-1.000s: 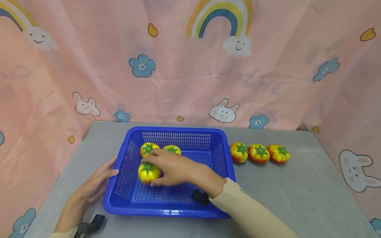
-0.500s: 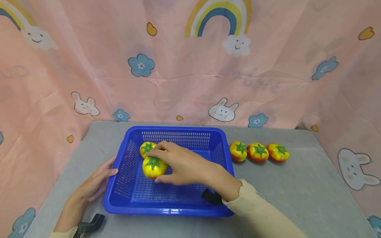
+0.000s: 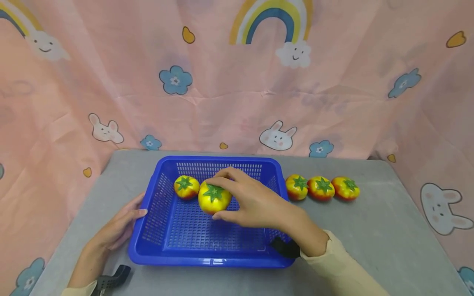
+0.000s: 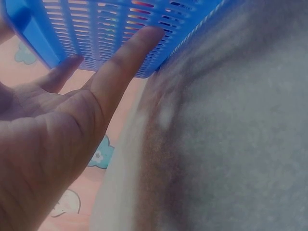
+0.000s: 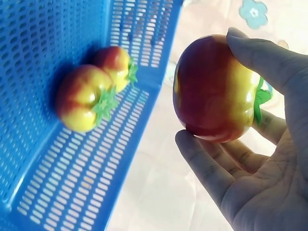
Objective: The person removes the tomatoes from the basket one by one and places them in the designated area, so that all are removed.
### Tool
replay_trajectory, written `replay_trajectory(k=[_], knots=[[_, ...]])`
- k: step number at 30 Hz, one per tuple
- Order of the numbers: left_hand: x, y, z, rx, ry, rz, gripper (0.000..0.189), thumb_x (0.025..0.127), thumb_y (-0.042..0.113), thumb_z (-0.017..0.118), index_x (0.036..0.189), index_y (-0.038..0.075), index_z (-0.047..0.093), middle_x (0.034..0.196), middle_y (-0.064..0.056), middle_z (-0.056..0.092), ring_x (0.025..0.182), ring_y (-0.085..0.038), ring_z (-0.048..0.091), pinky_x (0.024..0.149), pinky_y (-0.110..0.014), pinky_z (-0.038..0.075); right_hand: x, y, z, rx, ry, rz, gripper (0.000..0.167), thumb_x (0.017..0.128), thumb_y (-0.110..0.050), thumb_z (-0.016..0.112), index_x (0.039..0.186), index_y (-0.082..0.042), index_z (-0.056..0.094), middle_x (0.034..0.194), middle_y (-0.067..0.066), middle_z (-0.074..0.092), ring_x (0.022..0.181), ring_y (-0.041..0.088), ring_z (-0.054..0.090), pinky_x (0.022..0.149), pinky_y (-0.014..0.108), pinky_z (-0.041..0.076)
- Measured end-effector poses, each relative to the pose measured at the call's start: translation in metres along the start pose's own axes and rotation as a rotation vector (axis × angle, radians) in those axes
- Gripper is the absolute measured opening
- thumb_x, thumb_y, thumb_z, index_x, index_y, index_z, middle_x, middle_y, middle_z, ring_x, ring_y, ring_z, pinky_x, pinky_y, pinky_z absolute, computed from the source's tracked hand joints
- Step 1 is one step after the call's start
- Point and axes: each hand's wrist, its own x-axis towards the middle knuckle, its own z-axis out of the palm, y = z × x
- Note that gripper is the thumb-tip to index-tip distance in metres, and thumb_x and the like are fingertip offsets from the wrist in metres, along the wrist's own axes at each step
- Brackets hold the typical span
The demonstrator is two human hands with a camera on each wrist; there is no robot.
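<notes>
Tomato-like fruit, yellow and red and green-topped, is held up inside a blue basket by a person's right hand, thumb and fingers curled around it. Over the last second it has risen and shifted rightward from the basket's left part, and in the head view it now hides one of two other fruits. The right wrist view shows both of those close together in the basket, apart from the held one. My judgement: the right hand alone bears its weight, and the lift is well begun. The left hand stays at the basket's left side, fingers fairly straight against the outer wall, seemingly steadying it. Beyond the basket's right side, three more fruits stand in a row on the grey table.
</notes>
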Motion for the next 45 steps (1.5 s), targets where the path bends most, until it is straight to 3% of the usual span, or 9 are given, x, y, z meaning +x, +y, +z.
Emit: replay_trajectory(k=[8, 23, 30, 34, 38, 41, 45], knots=[[0.001, 0.003, 0.000, 0.028, 0.003, -0.007, 0.066, 0.110, 0.005, 0.030, 0.169, 0.007, -0.001, 0.148, 0.004, 0.060, 0.129, -0.019, 0.068, 0.102, -0.041, 0.061, -0.025, 0.011, -0.007, -0.007, 0.108, 0.067, 0.068, 0.088, -0.042, 0.087, 0.148, -0.024, 0.060, 0.148, 0.000, 0.055, 0.135, 0.022, 0.055, 0.110, 0.044, 0.056], [-0.002, 0.001, -0.002, -0.014, -0.017, 0.031, 0.059, 0.110, 0.002, 0.028, 0.163, 0.026, 0.026, 0.149, 0.003, 0.061, 0.129, -0.020, 0.068, 0.103, -0.040, 0.061, -0.069, 0.039, -0.008, 0.043, 0.304, 0.188, 0.073, 0.084, -0.026, 0.092, 0.148, -0.023, 0.058, 0.147, 0.003, 0.054, 0.127, 0.025, 0.060, 0.101, 0.046, 0.062], [0.002, -0.001, -0.001, -0.014, -0.022, 0.017, 0.061, 0.110, 0.003, 0.028, 0.167, 0.021, 0.017, 0.149, 0.003, 0.060, 0.129, -0.020, 0.068, 0.102, -0.041, 0.061, -0.092, 0.051, -0.007, 0.025, 0.403, 0.241, 0.071, 0.085, -0.029, 0.090, 0.149, -0.024, 0.059, 0.143, 0.001, 0.057, 0.125, 0.022, 0.061, 0.099, 0.043, 0.061], [0.001, -0.001, -0.001, -0.007, -0.014, 0.012, 0.063, 0.110, 0.004, 0.029, 0.169, 0.017, 0.010, 0.150, 0.005, 0.059, 0.130, -0.019, 0.067, 0.103, -0.041, 0.061, -0.101, 0.056, -0.006, 0.008, 0.460, 0.256, 0.071, 0.084, -0.026, 0.091, 0.148, -0.023, 0.059, 0.144, 0.003, 0.057, 0.125, 0.022, 0.060, 0.097, 0.032, 0.059], [0.001, -0.001, -0.001, 0.002, -0.010, 0.003, 0.062, 0.110, 0.004, 0.029, 0.168, 0.017, 0.011, 0.150, 0.005, 0.059, 0.131, -0.020, 0.067, 0.103, -0.041, 0.061, -0.110, 0.061, -0.006, 0.013, 0.503, 0.286, 0.074, 0.083, -0.021, 0.092, 0.149, -0.021, 0.058, 0.145, 0.007, 0.056, 0.127, 0.026, 0.058, 0.099, 0.043, 0.062], [0.001, -0.001, -0.001, 0.011, -0.006, -0.004, 0.063, 0.110, 0.005, 0.029, 0.169, 0.015, 0.009, 0.150, 0.005, 0.059, 0.130, -0.020, 0.067, 0.103, -0.042, 0.061, -0.117, 0.065, -0.005, 0.008, 0.522, 0.316, 0.076, 0.082, -0.019, 0.093, 0.150, -0.020, 0.058, 0.145, 0.008, 0.056, 0.129, 0.026, 0.057, 0.104, 0.034, 0.059], [0.000, -0.002, -0.001, 0.010, -0.004, 0.001, 0.063, 0.110, 0.004, 0.029, 0.169, 0.014, 0.010, 0.150, 0.005, 0.059, 0.130, -0.020, 0.067, 0.103, -0.041, 0.061, -0.126, 0.072, -0.003, -0.011, 0.546, 0.348, 0.078, 0.081, -0.019, 0.094, 0.150, -0.019, 0.058, 0.144, 0.008, 0.057, 0.129, 0.026, 0.055, 0.101, 0.005, 0.040]])
